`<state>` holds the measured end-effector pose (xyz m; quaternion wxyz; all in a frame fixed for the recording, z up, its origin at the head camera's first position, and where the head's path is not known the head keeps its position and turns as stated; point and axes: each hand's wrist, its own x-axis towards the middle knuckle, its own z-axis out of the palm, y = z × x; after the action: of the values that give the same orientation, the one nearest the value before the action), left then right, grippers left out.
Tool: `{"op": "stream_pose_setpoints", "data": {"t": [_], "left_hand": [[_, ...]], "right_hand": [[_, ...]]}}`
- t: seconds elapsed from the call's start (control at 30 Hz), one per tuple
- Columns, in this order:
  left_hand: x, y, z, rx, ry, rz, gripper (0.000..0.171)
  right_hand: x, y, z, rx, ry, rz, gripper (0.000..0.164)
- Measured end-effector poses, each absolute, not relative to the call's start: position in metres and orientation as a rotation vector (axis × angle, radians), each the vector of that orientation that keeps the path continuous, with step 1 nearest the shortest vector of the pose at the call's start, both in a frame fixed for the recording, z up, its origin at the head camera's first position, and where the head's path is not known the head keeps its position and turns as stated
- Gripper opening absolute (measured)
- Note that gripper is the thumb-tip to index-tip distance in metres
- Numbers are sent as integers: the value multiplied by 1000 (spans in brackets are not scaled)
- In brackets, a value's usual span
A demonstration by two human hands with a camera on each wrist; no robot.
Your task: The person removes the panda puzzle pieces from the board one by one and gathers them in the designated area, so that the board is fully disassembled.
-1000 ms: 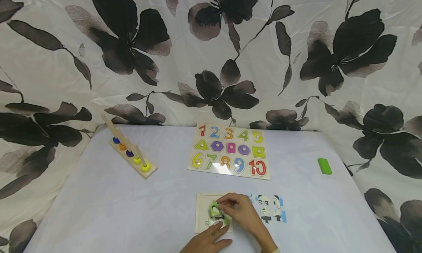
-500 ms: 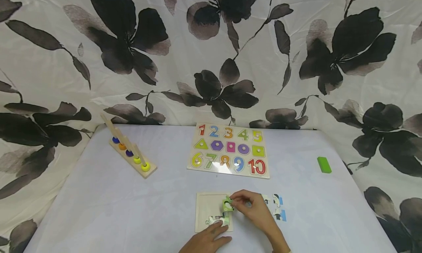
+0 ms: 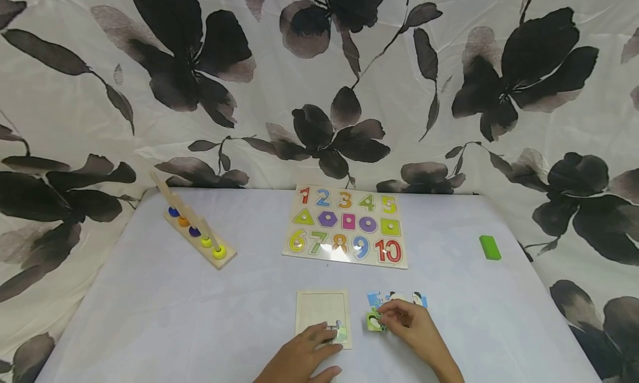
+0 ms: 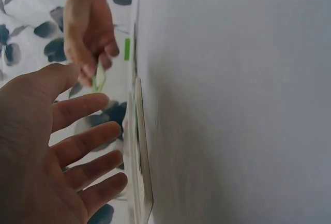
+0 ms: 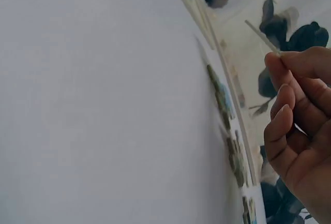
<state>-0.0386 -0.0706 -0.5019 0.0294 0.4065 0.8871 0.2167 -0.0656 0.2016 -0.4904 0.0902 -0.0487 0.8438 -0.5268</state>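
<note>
Between thumb and fingertips, my right hand (image 3: 416,330) pinches a green jigsaw puzzle piece (image 3: 374,321) with a dark-and-white print. It is right of the wooden puzzle tray (image 3: 310,305), and in the right wrist view the piece (image 5: 262,38) appears edge-on as a thin plate. My left hand (image 3: 302,354) lies over the tray's near part, partly hiding it. Its fingers (image 4: 85,140) are spread and hold nothing in the left wrist view. By these fingertips, green and white puzzle pieces (image 3: 341,334) fill the tray's near right corner. Blue panda puzzle pieces (image 3: 374,299) lie beyond my right hand, which covers some of them.
A number-and-shape board (image 3: 344,233) lies behind the tray. At the left is a wooden peg stand (image 3: 199,233) with coloured rings. One green block (image 3: 490,247) lies far right. Floral cloth (image 3: 319,66) hangs behind the white table (image 3: 239,322).
My right hand has carried the green puzzle piece from over the tray rightward to beside the panda pieces. My left hand has shifted slightly left, its fingers still over the tray's near part.
</note>
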Motion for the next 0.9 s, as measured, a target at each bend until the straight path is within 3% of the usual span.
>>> {"op": "stream_pose_setpoints", "data": {"t": [0.37,0.9], "left_hand": [[-50,-95,-500,823,2755,653,45],[-55,-103,-503,775,2762,671,50]], "right_hand": [[-48,216,-502,-211,2447,-1417,11],[-47,216,-505,-301,2487,-1375,6]]}}
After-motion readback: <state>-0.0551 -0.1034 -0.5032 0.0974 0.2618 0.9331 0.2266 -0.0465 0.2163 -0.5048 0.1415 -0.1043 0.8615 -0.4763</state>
